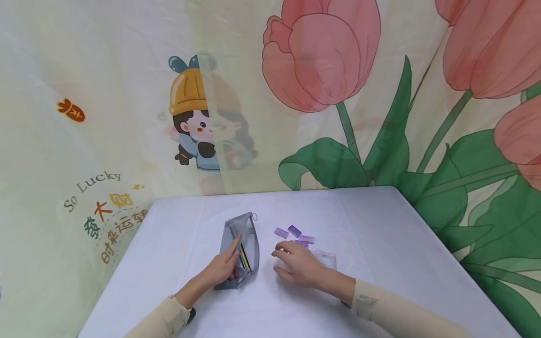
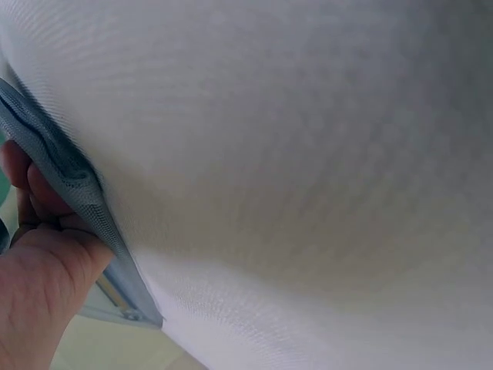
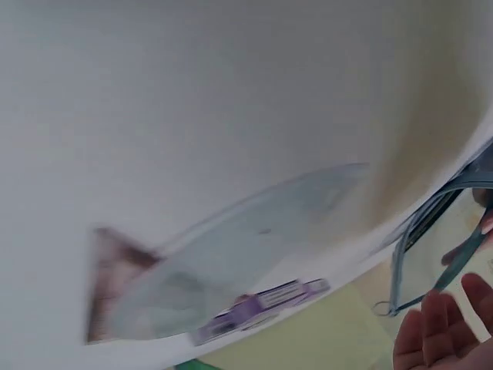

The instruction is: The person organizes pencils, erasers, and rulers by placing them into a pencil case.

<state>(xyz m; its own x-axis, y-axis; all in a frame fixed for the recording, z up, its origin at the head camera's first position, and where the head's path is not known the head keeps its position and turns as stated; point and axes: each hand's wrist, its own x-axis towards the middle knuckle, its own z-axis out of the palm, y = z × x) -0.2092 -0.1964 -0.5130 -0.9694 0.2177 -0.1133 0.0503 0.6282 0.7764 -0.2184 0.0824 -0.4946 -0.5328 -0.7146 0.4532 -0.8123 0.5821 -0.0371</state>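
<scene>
A grey mesh zip pouch (image 1: pixel 227 234) lies on the table with its mouth spread apart and yellow and dark pencil-like sticks (image 1: pixel 244 258) inside. My left hand (image 1: pixel 221 266) grips its side; in the left wrist view, the thumb and fingers (image 2: pixel 46 189) are on either side of the pouch's edge (image 2: pixel 58 146). To the right of the pouch, my right hand (image 1: pixel 301 264) is held over the table with its fingers loosely bent and nothing in them. Several small purple rectangular pieces (image 1: pixel 281 233) lie just beyond it.
Beside my right wrist lies a clear plastic bag (image 1: pixel 329 259), partly hidden by the hand. The white-covered table (image 1: pixel 359 211) ends at a printed cloth backdrop (image 1: pixel 249 94). In the right wrist view, the bag (image 3: pixel 254 247) lies close to the purple pieces (image 3: pixel 269 302).
</scene>
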